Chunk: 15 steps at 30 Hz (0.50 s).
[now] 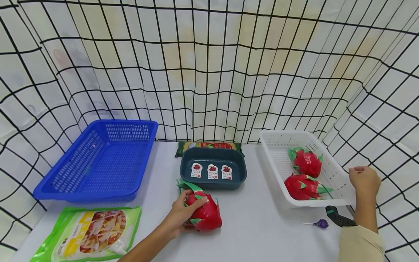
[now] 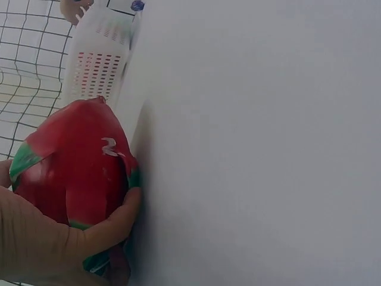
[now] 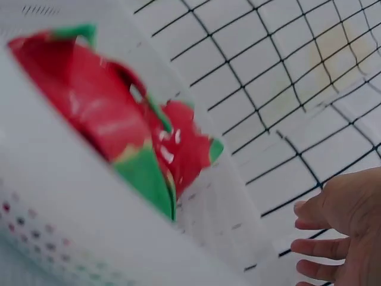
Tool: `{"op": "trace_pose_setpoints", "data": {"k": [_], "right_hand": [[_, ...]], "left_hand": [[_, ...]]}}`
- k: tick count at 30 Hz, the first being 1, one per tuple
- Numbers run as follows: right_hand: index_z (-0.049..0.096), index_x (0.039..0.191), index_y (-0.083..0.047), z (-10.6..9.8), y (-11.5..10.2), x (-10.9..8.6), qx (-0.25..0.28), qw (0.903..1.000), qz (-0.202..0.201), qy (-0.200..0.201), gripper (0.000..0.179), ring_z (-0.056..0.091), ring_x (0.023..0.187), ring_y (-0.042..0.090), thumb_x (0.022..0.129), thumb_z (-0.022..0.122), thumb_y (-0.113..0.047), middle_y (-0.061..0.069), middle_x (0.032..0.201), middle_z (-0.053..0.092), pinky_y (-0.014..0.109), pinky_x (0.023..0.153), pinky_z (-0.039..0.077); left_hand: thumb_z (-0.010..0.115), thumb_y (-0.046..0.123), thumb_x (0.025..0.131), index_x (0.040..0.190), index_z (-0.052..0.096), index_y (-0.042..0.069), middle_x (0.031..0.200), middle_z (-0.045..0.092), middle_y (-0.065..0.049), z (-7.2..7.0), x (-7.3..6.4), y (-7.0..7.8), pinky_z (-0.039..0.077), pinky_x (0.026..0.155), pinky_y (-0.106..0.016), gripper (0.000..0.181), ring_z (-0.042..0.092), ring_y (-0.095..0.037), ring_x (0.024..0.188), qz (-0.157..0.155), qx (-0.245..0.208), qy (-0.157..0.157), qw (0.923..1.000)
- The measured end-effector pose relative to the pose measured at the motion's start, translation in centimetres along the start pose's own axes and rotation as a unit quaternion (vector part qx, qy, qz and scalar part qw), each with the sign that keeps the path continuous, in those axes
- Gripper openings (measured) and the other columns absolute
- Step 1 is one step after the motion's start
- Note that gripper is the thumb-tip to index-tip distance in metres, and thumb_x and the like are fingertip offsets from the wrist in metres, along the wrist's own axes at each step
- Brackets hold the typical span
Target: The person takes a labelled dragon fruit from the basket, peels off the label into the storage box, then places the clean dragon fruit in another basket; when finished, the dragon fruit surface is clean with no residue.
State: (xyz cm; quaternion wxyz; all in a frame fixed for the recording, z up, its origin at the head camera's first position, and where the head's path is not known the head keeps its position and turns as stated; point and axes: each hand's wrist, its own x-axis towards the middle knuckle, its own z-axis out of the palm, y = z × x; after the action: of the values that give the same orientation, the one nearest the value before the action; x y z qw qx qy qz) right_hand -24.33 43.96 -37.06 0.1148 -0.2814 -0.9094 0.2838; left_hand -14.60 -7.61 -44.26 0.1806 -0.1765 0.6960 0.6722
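My left hand (image 1: 190, 211) grips a red dragon fruit (image 1: 208, 215) with green leaf tips, just in front of the dark teal tray (image 1: 213, 186). Up close in the left wrist view, the thumb and fingers wrap around one end of that fruit. Over at the right, my right hand (image 1: 364, 179) hovers beside the rim of the white basket (image 1: 279, 178) with nothing in it, its fingers loosely bent and spread apart in the right wrist view. Two more dragon fruits lie in this basket, one (image 1: 307, 163) behind the other (image 1: 302, 187).
Three fruit stickers (image 1: 212, 171) sit in the teal tray, with a green packet (image 1: 209, 145) behind it. A blue basket (image 1: 98, 198) and a green food bag (image 1: 95, 233) occupy the left. A purple lollipop (image 1: 321, 223) lies at right. Black netting (image 1: 209, 76) encloses the table.
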Motion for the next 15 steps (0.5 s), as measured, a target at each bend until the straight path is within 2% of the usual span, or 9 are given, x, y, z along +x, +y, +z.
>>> {"op": "trace_pose_setpoints", "data": {"k": [3,6,8,11,14,15], "right_hand": [[0.044,0.131,0.016,0.0,1.3,0.0,-0.021,0.9992,0.016,-0.03,0.05,0.039,0.114,0.054,0.101,0.042,-0.024,0.04,0.127,0.047,0.055,0.079,0.045],[0.046,0.129,0.016,0.1,2.2,0.0,-0.014,0.9986,0.019,-0.047,0.05,0.039,0.11,0.054,0.1,0.045,-0.025,0.041,0.12,0.048,0.052,0.071,0.048],[0.049,0.126,0.016,0.4,2.5,-0.1,-0.002,0.9988,0.012,-0.047,0.047,0.039,0.109,0.053,0.1,0.047,-0.023,0.041,0.116,0.05,0.046,0.065,0.049],[0.051,0.122,0.017,0.7,2.6,0.1,0.013,0.9992,-0.003,-0.037,0.042,0.041,0.109,0.052,0.099,0.05,-0.018,0.041,0.116,0.052,0.044,0.064,0.048],[0.051,0.122,0.016,1.1,2.5,0.2,0.019,0.9993,-0.002,-0.032,0.041,0.045,0.106,0.051,0.098,0.051,-0.017,0.039,0.118,0.054,0.044,0.064,0.048],[0.05,0.123,0.016,1.2,2.5,0.3,0.019,0.9992,0.0,-0.034,0.041,0.046,0.105,0.051,0.099,0.051,-0.017,0.039,0.119,0.054,0.047,0.067,0.047]], "left_hand": [[0.079,0.031,0.079,0.145,0.029,0.014,0.139,0.04,-0.026,0.3,0.1,0.1,0.06,0.076,-0.048,0.084,0.041,-0.049,0.126,0.005,-0.014,0.001,0.9999],[0.079,0.028,0.079,0.146,0.028,0.014,0.14,0.038,-0.026,0.2,0.0,-0.1,0.06,0.078,-0.049,0.085,0.039,-0.049,0.127,0.011,-0.031,-0.002,0.9995],[0.078,0.028,0.081,0.148,0.028,0.014,0.142,0.036,-0.026,0.0,-0.1,-0.4,0.059,0.08,-0.05,0.085,0.037,-0.05,0.128,0.015,-0.048,-0.005,0.9987],[0.074,0.029,0.084,0.152,0.023,0.014,0.146,0.031,-0.026,-0.6,-0.3,-1.0,0.058,0.083,-0.053,0.087,0.032,-0.05,0.131,0.02,-0.082,-0.015,0.9963],[0.067,0.032,0.089,0.156,0.013,0.013,0.15,0.023,-0.027,-1.6,-0.7,-1.7,0.055,0.088,-0.056,0.088,0.026,-0.051,0.134,0.023,-0.125,-0.033,0.9914],[0.064,0.034,0.091,0.157,0.009,0.013,0.151,0.02,-0.027,-1.9,-0.8,-1.9,0.054,0.09,-0.057,0.088,0.025,-0.051,0.134,0.02,-0.138,-0.039,0.9894]]}}
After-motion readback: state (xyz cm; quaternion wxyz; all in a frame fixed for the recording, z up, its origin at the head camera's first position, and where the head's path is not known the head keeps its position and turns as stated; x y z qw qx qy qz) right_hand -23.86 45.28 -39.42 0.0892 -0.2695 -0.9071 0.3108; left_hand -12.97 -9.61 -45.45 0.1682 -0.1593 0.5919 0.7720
